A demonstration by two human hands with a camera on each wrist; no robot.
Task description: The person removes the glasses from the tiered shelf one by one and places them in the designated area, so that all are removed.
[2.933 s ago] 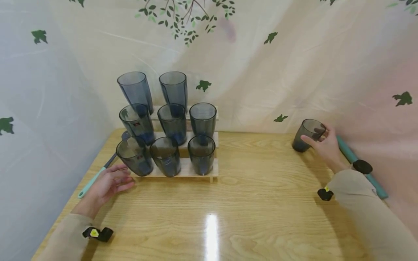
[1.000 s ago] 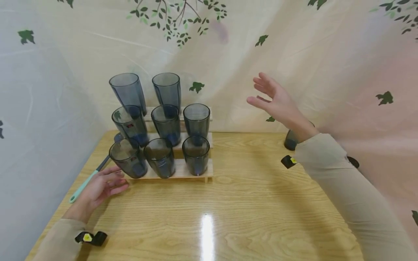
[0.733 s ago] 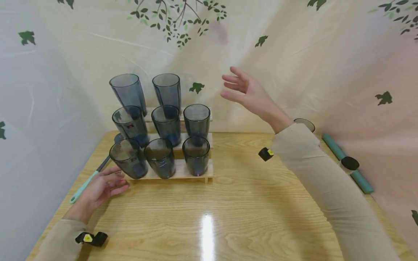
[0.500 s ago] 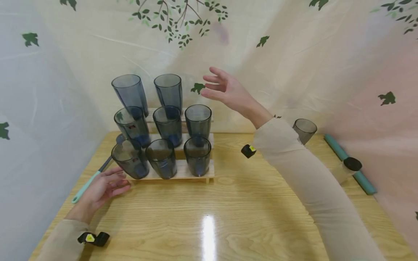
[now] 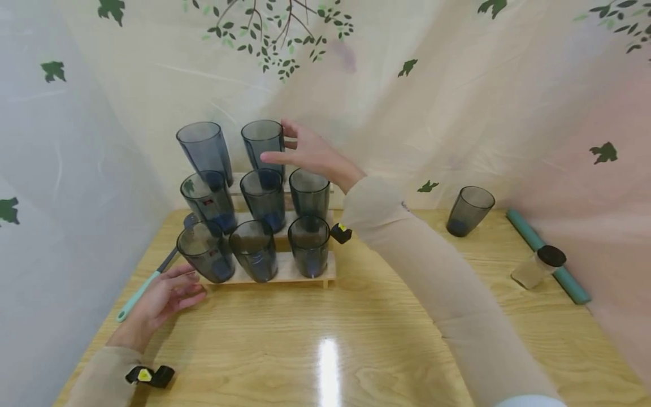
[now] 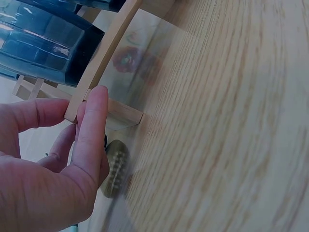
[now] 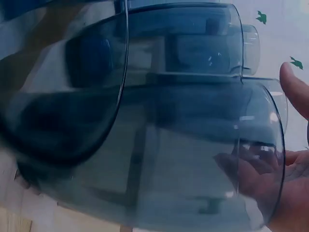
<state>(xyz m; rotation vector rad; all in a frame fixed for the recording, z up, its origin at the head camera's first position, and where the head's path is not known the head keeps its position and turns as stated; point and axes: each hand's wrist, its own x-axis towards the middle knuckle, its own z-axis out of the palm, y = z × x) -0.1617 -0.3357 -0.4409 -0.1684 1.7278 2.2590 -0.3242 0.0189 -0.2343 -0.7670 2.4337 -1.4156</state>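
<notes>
A tiered wooden rack bears several dark tinted drinking glasses: two on the back tier, three on the middle and three on the front. My left hand is at the rack's front left corner; in the left wrist view its thumb and fingers pinch the end of a slat. My right hand is at the right back glass, thumb in front and fingers behind its right side. Those fingers look spread, and contact is not clear. The right wrist view shows glasses overlapping before the hand.
Another tinted glass stands alone at the table's back right. Near it are a black-lidded clear jar and a teal roll. A utensil with a mint handle lies left of the rack. A patterned cloth hangs behind.
My right hand has let go of the glass at the back right and moved left through the air to the right back glass on the rack. The left hand has stayed at the rack's corner.
</notes>
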